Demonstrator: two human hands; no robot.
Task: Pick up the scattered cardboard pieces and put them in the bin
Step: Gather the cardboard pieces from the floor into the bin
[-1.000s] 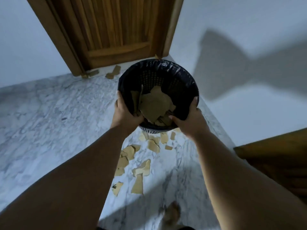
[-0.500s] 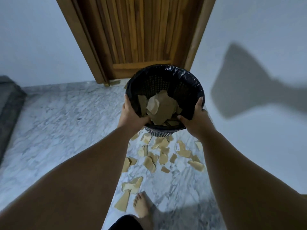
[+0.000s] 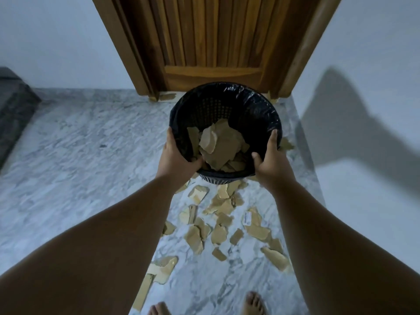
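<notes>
Underneath, cardboard pieces (image 3: 219,234) partly hidden — bin (image 3: 213,108) covers them.

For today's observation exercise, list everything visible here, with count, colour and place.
bin: one, black, bag-lined, held up before the door
cardboard pieces in the bin: several, tan, piled inside
cardboard pieces on the floor: many, tan, scattered below the bin
door: one, brown wood, at the back
floor: one, grey-white marble, underfoot
dark block: one, grey, left edge
feet: two, bare, bottom edge
left hand: one, grip on the bin's left rim
right hand: one, grip on the bin's right rim
</notes>
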